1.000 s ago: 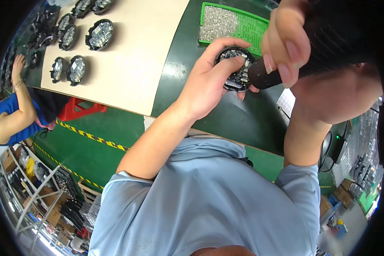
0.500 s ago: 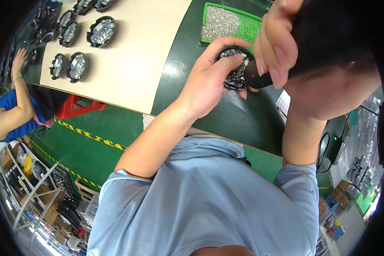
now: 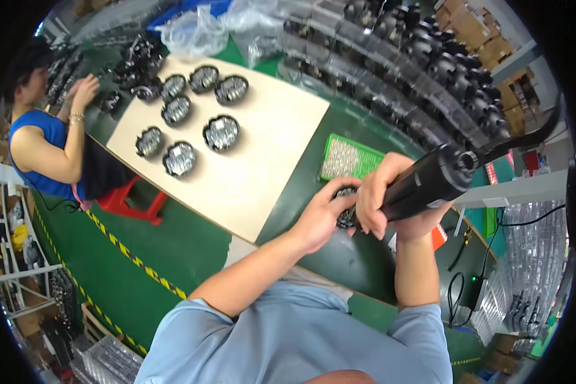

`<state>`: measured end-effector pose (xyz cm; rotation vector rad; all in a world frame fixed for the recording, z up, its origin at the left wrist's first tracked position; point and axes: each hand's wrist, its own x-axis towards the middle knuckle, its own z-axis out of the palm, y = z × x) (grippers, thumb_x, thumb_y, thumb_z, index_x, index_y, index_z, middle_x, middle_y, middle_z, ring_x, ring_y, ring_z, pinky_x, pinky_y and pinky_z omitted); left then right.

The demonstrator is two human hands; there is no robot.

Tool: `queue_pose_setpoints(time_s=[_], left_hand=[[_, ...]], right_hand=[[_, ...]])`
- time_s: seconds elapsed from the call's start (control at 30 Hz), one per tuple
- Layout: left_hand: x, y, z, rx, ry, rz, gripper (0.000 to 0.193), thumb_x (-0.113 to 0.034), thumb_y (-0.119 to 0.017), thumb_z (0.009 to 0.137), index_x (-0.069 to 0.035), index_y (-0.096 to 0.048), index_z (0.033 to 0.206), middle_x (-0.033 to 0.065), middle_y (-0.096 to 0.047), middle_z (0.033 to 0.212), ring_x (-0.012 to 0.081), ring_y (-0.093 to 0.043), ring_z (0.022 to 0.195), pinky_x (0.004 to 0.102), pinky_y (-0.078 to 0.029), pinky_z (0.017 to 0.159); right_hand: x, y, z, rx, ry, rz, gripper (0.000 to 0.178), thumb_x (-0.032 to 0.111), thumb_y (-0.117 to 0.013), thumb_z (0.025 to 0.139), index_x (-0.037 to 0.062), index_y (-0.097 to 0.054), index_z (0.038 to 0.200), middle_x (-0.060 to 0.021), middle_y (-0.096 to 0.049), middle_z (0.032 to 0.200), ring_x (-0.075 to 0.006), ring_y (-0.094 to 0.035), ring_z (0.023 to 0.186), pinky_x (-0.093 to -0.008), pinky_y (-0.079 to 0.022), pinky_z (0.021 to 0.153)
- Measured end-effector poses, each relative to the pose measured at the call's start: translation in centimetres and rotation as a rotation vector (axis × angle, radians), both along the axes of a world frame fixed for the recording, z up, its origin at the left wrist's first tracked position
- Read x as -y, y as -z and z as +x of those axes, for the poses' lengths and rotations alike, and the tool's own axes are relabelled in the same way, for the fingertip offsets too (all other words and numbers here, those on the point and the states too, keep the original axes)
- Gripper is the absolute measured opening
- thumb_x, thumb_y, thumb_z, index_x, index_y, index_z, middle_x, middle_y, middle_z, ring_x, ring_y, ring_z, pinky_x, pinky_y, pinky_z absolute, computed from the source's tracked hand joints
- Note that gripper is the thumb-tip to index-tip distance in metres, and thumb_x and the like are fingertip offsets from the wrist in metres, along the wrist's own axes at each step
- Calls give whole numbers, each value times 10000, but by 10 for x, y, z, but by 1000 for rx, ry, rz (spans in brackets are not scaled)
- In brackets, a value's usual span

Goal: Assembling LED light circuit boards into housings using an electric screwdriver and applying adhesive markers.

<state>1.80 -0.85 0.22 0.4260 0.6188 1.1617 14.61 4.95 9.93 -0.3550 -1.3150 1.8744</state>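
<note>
Over the dark green bench top, my left hand [image 3: 317,221] is closed around a round black housing with a circuit board [image 3: 345,206] inside, gripping it by the rim with the thumb on top. In my right hand [image 3: 381,195] is a black electric screwdriver [image 3: 429,179], its body slanting up to the right with a cord at its back end. Its front end points at the housing; my right fingers hide the tip, so contact cannot be made out. Just beyond my hands lies a green tray [image 3: 372,160] with a heap of small silvery screws [image 3: 342,159].
Several similar round units [image 3: 221,133] sit on a beige board [image 3: 262,160] to the left. A co-worker in blue [image 3: 48,144] is at the far left by a red stool [image 3: 134,203]. Stacked clear trays with black parts [image 3: 390,83] stand behind; a black cable [image 3: 453,294] hangs at right.
The view has tilted up and shifted, showing more of the bench's far side and the whole screwdriver body. Both hands keep their hold on the housing and screwdriver. The co-worker's hands have come together.
</note>
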Motion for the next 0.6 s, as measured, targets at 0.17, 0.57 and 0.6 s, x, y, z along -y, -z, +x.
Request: queue_pose_setpoints(time_s=[0.17,0.57,0.6], left_hand=[[7,5,-2,-99,23,92,291,-98,-508,1061,-101,-458,1347,109,-672,925,193,-699,719,301,-505,557],[1,-52,-19,-359,110,364,217,-174,-537,1059,-127,-449,1252,197,-712,1021,224,-733,766,270,-541,553],[-5,-65,-26,-383,73,382,224,-179,-532,1059,-127,-438,1257,209,-708,1024,232,-731,762,272,-540,551]], right_hand=[[9,-22,17,-195,48,200,795,787,-426,954,-1,-525,964,-68,-536,569,-163,-519,403,-320,-489,424],[45,17,99,15,434,96,1007,911,-245,885,-45,-519,1043,-123,-564,607,-217,-578,471,-362,-528,530],[45,21,101,15,437,96,1011,914,-244,882,-44,-524,1042,-122,-567,607,-218,-582,474,-364,-530,533]])
